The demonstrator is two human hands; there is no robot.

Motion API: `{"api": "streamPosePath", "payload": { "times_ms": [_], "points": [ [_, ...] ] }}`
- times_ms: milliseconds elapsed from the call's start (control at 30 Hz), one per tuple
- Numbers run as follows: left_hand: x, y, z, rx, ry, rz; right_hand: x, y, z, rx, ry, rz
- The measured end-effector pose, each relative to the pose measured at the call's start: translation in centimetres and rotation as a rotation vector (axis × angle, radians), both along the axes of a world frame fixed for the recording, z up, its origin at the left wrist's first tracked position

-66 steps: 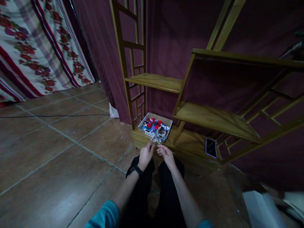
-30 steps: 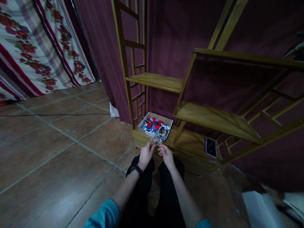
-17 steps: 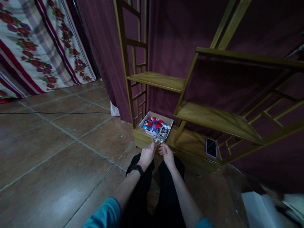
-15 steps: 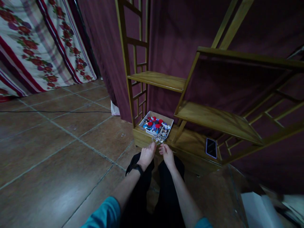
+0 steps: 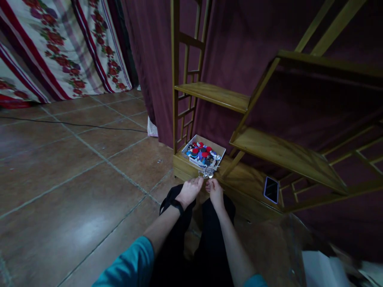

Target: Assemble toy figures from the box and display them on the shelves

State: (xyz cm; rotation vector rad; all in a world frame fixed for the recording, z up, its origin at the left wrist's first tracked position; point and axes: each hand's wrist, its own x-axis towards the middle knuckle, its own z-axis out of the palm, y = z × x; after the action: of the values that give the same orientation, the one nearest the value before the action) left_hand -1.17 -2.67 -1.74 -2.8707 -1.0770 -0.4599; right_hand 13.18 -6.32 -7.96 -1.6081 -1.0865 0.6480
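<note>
Both hands are close together above my knees, at the front edge of a wooden shelf unit. My left hand (image 5: 190, 191), with a dark band on the wrist, is closed on one side of a crinkled clear plastic wrapper (image 5: 207, 172). Opposite it, my right hand (image 5: 214, 191) pinches the wrapper's other side. Whether anything is inside the wrapper is too small to tell. Just beyond it a shallow white box (image 5: 220, 148) sits on the low shelf, filled with small red, blue, black and white pieces (image 5: 203, 152).
A phone-like device (image 5: 271, 189) with a pale rim lies on the low shelf at right. Wooden shelves (image 5: 214, 95) rise above the box. A black cable (image 5: 89, 125) crosses the tiled floor at left. White paper or card (image 5: 321, 269) is at the lower right.
My view has shifted, so the shelf and box appear further right. Both hands stay on the plastic wrapper, which now sits slightly closer to the box's front edge in view.
</note>
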Motion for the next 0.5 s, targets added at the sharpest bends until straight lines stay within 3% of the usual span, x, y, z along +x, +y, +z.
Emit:
{"api": "streamPosePath", "payload": {
  "times_ms": [500],
  "points": [
    [-0.1,-0.4,1.1,-0.173,-0.051,-0.018,-0.3,0.1,0.0,-0.021,0.023,-0.013]
  ]
}}
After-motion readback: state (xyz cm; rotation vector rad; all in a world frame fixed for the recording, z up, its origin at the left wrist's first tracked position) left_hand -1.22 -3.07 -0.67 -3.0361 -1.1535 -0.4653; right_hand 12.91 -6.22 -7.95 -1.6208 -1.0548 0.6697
